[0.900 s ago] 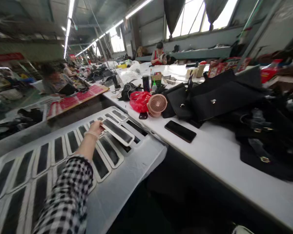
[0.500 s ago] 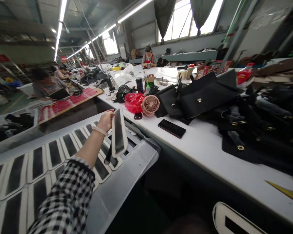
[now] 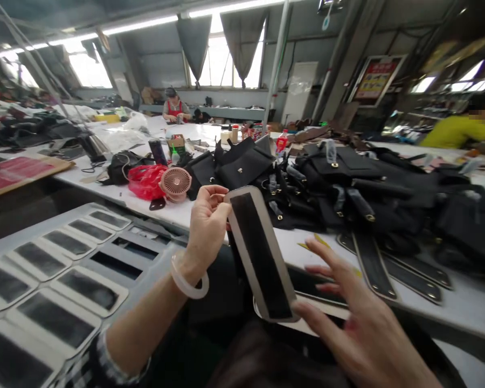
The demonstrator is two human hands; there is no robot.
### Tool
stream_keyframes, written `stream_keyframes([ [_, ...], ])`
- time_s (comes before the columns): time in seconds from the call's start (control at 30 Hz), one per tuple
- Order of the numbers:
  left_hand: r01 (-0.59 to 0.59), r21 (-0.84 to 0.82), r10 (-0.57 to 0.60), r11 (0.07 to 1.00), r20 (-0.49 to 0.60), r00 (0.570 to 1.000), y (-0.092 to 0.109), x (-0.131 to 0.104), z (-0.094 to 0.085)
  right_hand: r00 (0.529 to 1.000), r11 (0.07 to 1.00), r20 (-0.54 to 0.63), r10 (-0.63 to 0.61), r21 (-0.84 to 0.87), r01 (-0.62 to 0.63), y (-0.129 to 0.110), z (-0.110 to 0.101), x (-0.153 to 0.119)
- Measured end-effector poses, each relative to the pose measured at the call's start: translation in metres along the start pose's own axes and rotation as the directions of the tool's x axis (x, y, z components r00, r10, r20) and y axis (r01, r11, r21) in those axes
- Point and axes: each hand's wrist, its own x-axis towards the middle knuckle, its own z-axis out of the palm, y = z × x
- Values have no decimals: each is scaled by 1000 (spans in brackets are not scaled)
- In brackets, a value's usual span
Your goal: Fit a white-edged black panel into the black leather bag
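My left hand (image 3: 210,223) pinches the upper left edge of a pale rounded panel (image 3: 262,256) with a black strip down its middle. The panel hangs tilted in front of me, over the table's near edge. Beside its lower right corner is my right hand (image 3: 347,302), fingers spread, the thumb at or very near the corner. Behind the held panel, lower down, another pale piece (image 3: 319,306) is partly hidden. On the left, similar panels (image 3: 67,242) lie in rows on a grey sheet (image 3: 145,258) with dark rectangular slots.
A white table (image 3: 145,207) crosses the view. On it are a pink fan (image 3: 175,184), a red plastic bag (image 3: 145,180), black bags (image 3: 246,161) in a heap and black straps (image 3: 374,267). People sit farther back, one in a red apron (image 3: 173,110), one in yellow (image 3: 455,132).
The view has turned right. My left hand has brought the panel away from the rows to in front of me. My right hand has come into view beside it, fingers spread.
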Motion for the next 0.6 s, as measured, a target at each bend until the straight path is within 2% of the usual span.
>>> stream_keyframes([
  [0.07, 9, -86, -6, 996, 37, 999, 7, -14, 25, 993, 989, -73, -98, -118, 89, -25, 1, 16],
  [0.13, 49, -190, -37, 981, 69, 997, 13, -26, 42, 974, 966, -156, -163, -228, 125, -35, -2, 27],
  [0.23, 152, -313, -97, 937, 185, 978, 18, -40, 54, 964, 964, -219, -151, -249, 94, -22, -12, 30],
  [0.33, 251, -337, -141, 908, 319, 937, 9, -52, 49, 977, 990, -190, -94, -121, 71, 9, -19, 25],
  [0.4, 263, -313, -175, 912, 283, 943, -8, -61, 37, 985, 998, -158, -64, -34, 59, 31, -19, 18],
  [0.47, 277, -271, -238, 922, 166, 957, -36, -72, 19, 991, 998, -124, -59, 29, 63, 50, -16, 11],
  [0.53, 358, -227, -357, 906, 49, 933, -73, -86, -2, 993, 995, -90, -79, 61, 84, 65, -12, 3],
  [0.6, 448, -202, -467, 871, -61, 882, -115, -104, -21, 991, 992, -73, -112, 54, 116, 75, -8, -2],
])
